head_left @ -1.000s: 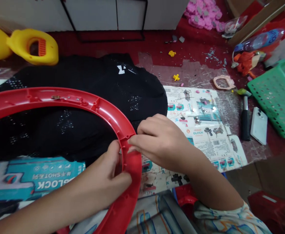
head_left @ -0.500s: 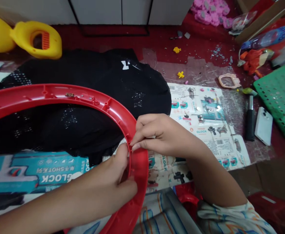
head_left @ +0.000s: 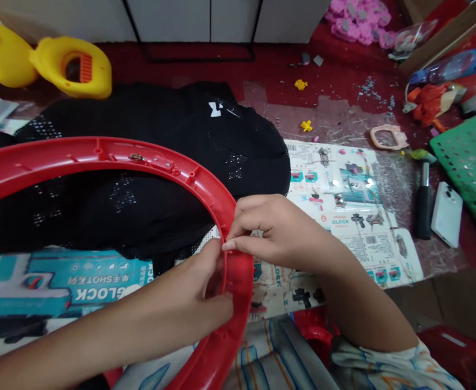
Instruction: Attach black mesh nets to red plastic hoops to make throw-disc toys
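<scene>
A large red plastic ring (head_left: 111, 154) lies across my lap and the floor, over a black mesh net (head_left: 148, 141). My left hand (head_left: 193, 298) is closed around the ring's right side, thumb on the inner edge. My right hand (head_left: 274, 230) pinches at the same spot on the rim from the outer side, fingertips pressed together against the ring's inner edge. What the fingertips pinch is too small to make out.
Printed toy packaging cards (head_left: 343, 206) cover the floor to the right. A hammer (head_left: 423, 195), a white phone (head_left: 447, 214) and a green basket (head_left: 471, 162) lie at the right. Yellow plastic shells (head_left: 73, 67) sit at the back left, pink parts (head_left: 355, 19) at the back right.
The view has shifted, so the ring and both hands sit slightly further right. My right fingers have tightened into a pinch at the rim; my left hand keeps its grip.
</scene>
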Motion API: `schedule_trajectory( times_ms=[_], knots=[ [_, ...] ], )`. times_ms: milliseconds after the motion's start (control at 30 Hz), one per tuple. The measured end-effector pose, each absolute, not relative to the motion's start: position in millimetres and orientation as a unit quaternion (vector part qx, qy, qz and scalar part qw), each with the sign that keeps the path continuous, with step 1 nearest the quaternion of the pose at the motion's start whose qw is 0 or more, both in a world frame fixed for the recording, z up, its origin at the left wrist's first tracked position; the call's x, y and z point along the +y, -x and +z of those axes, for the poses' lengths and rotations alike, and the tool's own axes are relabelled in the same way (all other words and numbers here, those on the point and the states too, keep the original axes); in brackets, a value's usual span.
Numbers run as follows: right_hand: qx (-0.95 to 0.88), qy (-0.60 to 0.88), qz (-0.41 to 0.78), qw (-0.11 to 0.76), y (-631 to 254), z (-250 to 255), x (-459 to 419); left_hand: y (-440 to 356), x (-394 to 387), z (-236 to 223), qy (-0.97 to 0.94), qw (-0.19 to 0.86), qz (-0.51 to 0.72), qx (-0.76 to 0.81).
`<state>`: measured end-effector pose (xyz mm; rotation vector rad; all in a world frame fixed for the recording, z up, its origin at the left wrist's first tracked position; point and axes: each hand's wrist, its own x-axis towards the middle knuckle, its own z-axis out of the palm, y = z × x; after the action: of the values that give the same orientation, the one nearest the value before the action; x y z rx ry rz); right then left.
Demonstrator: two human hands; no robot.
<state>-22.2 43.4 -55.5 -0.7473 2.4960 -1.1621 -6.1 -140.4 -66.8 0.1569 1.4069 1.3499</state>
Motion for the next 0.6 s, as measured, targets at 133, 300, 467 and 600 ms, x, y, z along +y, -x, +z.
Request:
schedule_trajectory(
  times_ms=[133, 300, 467, 600],
  knots=[
    [0.861, 0.279, -0.408, 0.117, 20.6, -55.9, 45.5, 9.4, -139.9, -58.5, -0.027, 0.619, 0.565, 0.544],
    [0.861, 0.321, -0.39, 0.058, 17.4, -58.7, 47.2, 15.0, -141.9, -52.6, -0.059, 0.632, 0.531, 0.561],
    [0.864, 0.359, -0.353, -0.019, 15.2, -61.6, 46.7, 15.9, -143.2, -53.0, -0.041, 0.65, 0.546, 0.527],
    [0.858, 0.364, -0.359, -0.042, 15.4, -62.7, 47.5, 14.8, -143.7, -56.1, -0.032, 0.644, 0.586, 0.491]
  ],
)
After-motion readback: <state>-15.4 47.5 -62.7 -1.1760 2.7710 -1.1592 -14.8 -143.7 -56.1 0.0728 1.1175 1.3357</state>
